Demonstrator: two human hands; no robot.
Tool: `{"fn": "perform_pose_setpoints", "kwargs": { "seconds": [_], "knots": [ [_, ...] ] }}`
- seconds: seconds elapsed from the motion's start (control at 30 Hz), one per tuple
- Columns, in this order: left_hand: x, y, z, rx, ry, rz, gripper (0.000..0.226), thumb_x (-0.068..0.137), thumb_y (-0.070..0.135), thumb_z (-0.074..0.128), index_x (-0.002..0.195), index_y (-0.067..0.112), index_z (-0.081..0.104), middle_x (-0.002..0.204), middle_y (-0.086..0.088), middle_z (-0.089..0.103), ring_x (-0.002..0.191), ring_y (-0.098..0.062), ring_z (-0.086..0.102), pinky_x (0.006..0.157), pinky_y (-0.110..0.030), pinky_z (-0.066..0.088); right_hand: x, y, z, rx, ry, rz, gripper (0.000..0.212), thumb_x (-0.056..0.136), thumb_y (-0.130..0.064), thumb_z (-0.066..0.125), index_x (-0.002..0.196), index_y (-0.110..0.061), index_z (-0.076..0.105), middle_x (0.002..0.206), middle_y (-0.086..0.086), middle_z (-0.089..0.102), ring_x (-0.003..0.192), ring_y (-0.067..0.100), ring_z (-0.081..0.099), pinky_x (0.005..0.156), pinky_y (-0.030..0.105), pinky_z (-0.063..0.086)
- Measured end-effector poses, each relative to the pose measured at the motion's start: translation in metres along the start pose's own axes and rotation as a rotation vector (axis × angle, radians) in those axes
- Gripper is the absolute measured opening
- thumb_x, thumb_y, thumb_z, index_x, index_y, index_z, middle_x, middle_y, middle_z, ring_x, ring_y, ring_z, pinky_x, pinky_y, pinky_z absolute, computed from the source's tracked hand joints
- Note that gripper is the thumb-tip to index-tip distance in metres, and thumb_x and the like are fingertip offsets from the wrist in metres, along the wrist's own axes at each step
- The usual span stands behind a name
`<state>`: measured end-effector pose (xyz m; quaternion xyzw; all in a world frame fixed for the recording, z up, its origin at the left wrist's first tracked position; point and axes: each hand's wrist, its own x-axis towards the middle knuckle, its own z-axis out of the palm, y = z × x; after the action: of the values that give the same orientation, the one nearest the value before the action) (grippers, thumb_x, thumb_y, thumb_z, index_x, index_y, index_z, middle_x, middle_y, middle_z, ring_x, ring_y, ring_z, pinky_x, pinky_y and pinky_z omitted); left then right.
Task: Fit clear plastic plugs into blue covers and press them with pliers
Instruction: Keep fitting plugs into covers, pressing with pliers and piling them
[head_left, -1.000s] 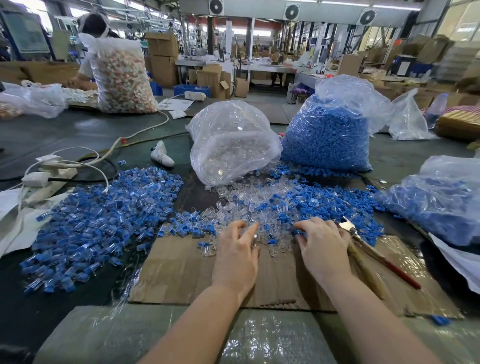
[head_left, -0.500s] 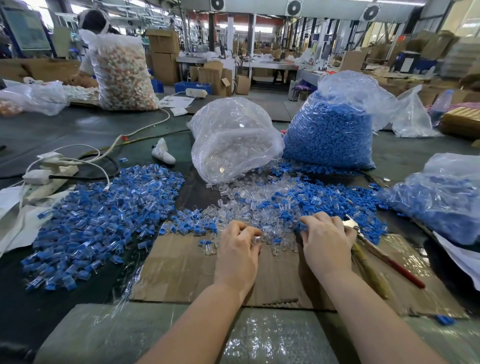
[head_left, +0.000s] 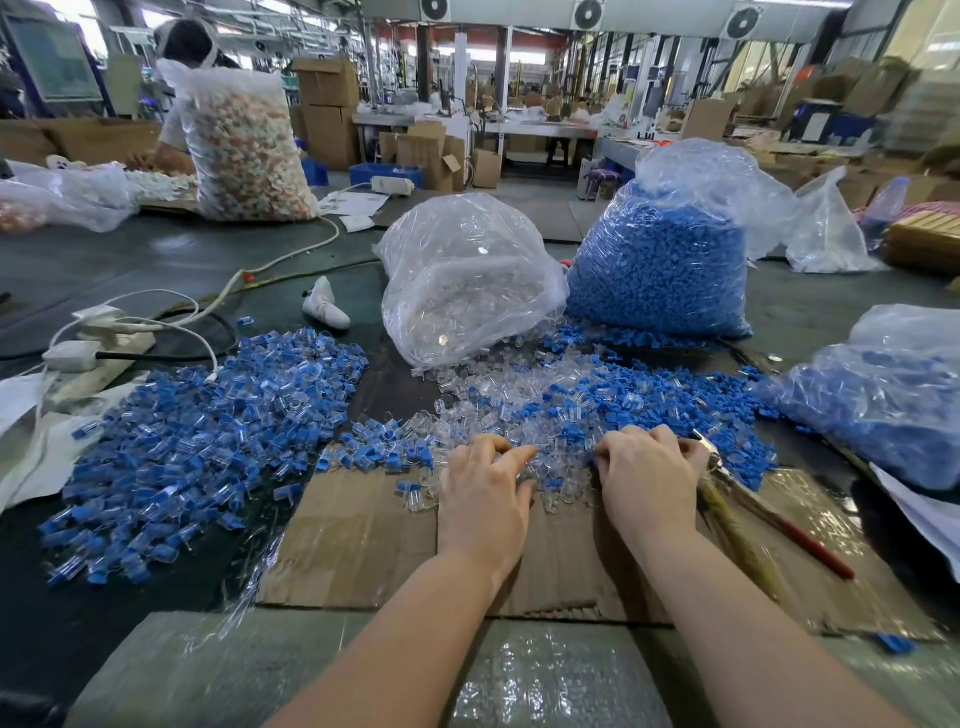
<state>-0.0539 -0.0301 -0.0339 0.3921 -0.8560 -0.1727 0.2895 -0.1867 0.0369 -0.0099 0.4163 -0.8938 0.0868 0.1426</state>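
Where both hands dig, plugs (head_left: 550, 467) lie.

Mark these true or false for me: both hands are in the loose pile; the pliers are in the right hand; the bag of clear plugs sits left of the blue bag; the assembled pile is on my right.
1. Both the left hand and right hand are in the mixed loose pile. True.
2. The pliers are held in the right hand. False: they lie on the cardboard beside it.
3. The clear-plug bag sits left of the blue-cover bag. True.
4. The assembled pile is on the right. False: it is on the left.
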Motion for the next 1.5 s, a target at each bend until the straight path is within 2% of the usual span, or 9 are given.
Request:
{"fn": "perform_pose_setpoints", "kwargs": {
  "seconds": [0.13,0.3,0.57,0.67,0.77,0.87,1.07,1.3,1.5],
  "knots": [
    [0.001,0.001,0.001,-0.021,0.002,-0.020,0.038,0.092,0.035,0.053,0.129,0.034,0.050,0.114,0.012,0.045,0.111,-0.008,0.035,0.103,-0.028,0.020,-0.004,0.002,0.000,0.061,0.060,0.012,0.022,0.096,-0.033,0.043,0.090,-0.031,0.064,0.092,-0.013,0.058,0.096,0.014,0.045,0.090,0.038,0.020],
    [0.005,0.005,0.003,-0.029,0.018,-0.028,0.036,0.091,0.039,0.051,0.128,0.035,0.050,0.108,0.013,0.043,0.108,-0.009,0.035,0.100,-0.027,0.020,-0.014,-0.002,-0.006,0.249,0.194,0.043,0.013,0.087,-0.029,0.060,0.082,-0.021,0.069,0.089,-0.007,0.064,0.090,0.019,0.052,0.083,0.035,0.023],
    [0.012,0.012,0.002,-0.080,0.021,0.008,0.026,0.089,0.036,0.057,0.114,0.034,0.060,0.105,0.013,0.043,0.106,-0.008,0.035,0.094,-0.024,0.017,-0.032,-0.013,-0.006,0.432,0.148,0.025,0.009,0.088,-0.030,0.062,0.085,-0.022,0.065,0.090,-0.010,0.061,0.091,0.014,0.052,0.077,0.029,0.024],
    [0.010,0.014,-0.003,-0.239,0.030,0.083,0.028,0.086,0.021,0.063,0.114,0.027,0.064,0.101,0.012,0.051,0.101,-0.008,0.040,0.092,-0.017,0.026,-0.033,-0.015,-0.007,0.474,0.141,-0.028,0.006,0.089,-0.026,0.060,0.086,-0.021,0.063,0.089,-0.010,0.060,0.090,0.015,0.051,0.076,0.030,0.024],
    [0.007,0.016,-0.008,-0.317,-0.041,0.118,0.027,0.085,0.011,0.064,0.109,0.022,0.067,0.102,0.005,0.066,0.095,-0.011,0.053,0.090,-0.024,0.043,-0.033,-0.018,-0.009,0.491,0.120,-0.144,0.005,0.089,-0.022,0.061,0.087,-0.020,0.066,0.088,-0.007,0.062,0.088,0.017,0.052,0.080,0.034,0.033],
    [0.003,0.012,-0.012,-0.356,-0.010,0.048,0.022,0.085,0.010,0.065,0.104,0.020,0.069,0.097,0.004,0.068,0.087,-0.007,0.057,0.080,-0.011,0.044,-0.029,-0.016,-0.009,0.505,0.075,-0.201,0.012,0.091,-0.025,0.057,0.095,-0.023,0.068,0.092,-0.009,0.063,0.091,0.013,0.051,0.085,0.032,0.032],
    [-0.014,0.008,-0.012,-0.360,-0.026,0.032,0.021,0.086,0.010,0.064,0.105,0.017,0.069,0.097,0.009,0.064,0.091,-0.004,0.058,0.086,-0.012,0.044,-0.005,-0.006,-0.005,0.402,0.072,-0.030,0.019,0.096,-0.024,0.049,0.106,-0.023,0.065,0.105,-0.005,0.064,0.101,0.015,0.051,0.085,0.031,0.029],
    [-0.012,0.008,-0.011,-0.383,-0.020,0.023,0.022,0.088,0.006,0.060,0.106,0.014,0.069,0.093,0.009,0.059,0.085,-0.004,0.057,0.081,-0.004,0.041,0.016,-0.013,-0.001,0.245,0.044,-0.067,0.030,0.098,-0.017,0.042,0.118,-0.031,0.060,0.109,-0.005,0.058,0.103,0.018,0.049,0.087,0.035,0.031],
    [-0.010,0.005,-0.010,-0.390,-0.038,0.006,0.018,0.088,0.007,0.060,0.100,0.015,0.070,0.088,0.009,0.052,0.081,0.001,0.050,0.075,0.000,0.037,0.021,-0.019,-0.002,0.139,0.051,-0.107,0.021,0.098,-0.021,0.045,0.103,-0.029,0.064,0.104,-0.007,0.056,0.100,0.015,0.047,0.084,0.033,0.028]
  ]
}}
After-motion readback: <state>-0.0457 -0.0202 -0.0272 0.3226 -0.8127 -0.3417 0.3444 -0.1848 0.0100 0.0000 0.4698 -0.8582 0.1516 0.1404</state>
